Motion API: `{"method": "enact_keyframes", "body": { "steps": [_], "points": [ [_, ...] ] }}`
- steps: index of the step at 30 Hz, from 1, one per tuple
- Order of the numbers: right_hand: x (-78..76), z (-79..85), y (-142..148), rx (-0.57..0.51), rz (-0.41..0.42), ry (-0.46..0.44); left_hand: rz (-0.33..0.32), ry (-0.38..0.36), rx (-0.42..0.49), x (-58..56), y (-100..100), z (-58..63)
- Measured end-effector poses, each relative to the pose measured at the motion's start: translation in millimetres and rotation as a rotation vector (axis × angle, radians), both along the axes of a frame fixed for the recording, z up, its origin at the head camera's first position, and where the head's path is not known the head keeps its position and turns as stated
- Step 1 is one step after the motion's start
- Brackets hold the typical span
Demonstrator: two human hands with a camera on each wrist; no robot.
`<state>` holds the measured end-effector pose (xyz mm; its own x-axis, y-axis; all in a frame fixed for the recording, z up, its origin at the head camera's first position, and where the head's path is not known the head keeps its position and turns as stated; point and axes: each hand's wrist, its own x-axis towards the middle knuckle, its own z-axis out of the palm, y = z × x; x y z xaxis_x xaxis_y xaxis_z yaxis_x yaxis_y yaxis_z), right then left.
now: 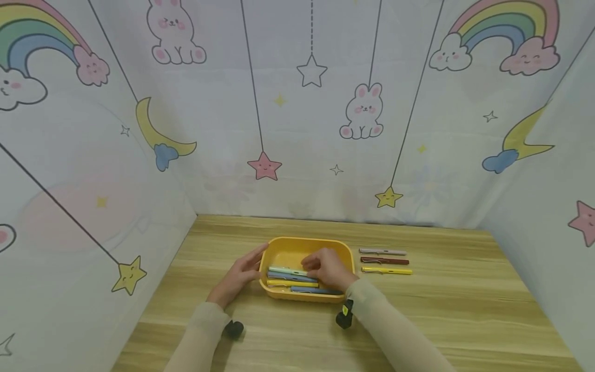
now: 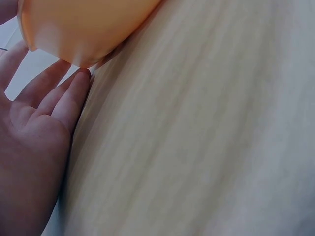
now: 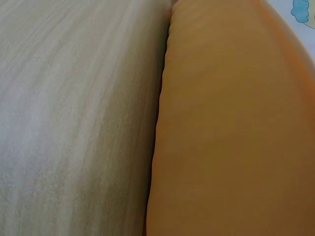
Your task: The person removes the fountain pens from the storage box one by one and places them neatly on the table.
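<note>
A yellow plastic bin [image 1: 283, 248] stands on the table with several pens in it. They include a light green pen [image 1: 284, 270], a yellow pen [image 1: 290, 283] and a blue pen [image 1: 311, 290]. My left hand [image 1: 237, 279] rests its fairly straight fingers against the bin's left side; in the left wrist view the fingertips [image 2: 81, 73] touch the outer wall. My right hand [image 1: 329, 268] reaches over the right part of the bin, bent fingers at the light green pen's right end. Whether they pinch it cannot be made out. The right wrist view shows only the bin's outer wall [image 3: 231, 123] and table.
Right of the bin lie a pale grey-pink pen [image 1: 383, 251], a dark red pen [image 1: 385, 261] and a yellow pen [image 1: 387, 270], side by side. The wood-grain table [image 1: 441, 310] is bounded behind and at both sides by printed white cloth [image 1: 316, 196].
</note>
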<state>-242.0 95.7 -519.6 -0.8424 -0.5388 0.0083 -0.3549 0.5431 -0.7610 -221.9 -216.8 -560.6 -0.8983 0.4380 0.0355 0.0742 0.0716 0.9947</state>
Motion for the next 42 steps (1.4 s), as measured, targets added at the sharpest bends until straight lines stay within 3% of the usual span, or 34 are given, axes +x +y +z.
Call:
{"method": "enact_keyframes", "body": {
  "steps": [6, 19, 30, 37, 42],
  "points": [
    [-0.2, -1.5, -1.6, 0.022, -0.026, -0.028, 0.017, -0.017, 0.001, 0.5, 0.3, 0.2],
    [-1.1, -2.4, -2.4, 0.092, -0.069, 0.001, -0.015, 0.017, 0.015, 0.0, -0.9, -2.1],
    [-0.5, -1.2, -0.6, 0.105, -0.036, 0.068, 0.008, -0.002, 0.006, 0.4, 0.0, -3.1],
    [0.9, -0.5, -0.6, 0.099, -0.056, 0.068, 0.005, -0.003, 0.014, 0.9, 0.7, -3.3],
    [-0.6, -0.7, -0.5, 0.096, -0.055, 0.119, 0.011, 0.004, 0.014, 0.7, 0.5, -1.7]
  ]
}}
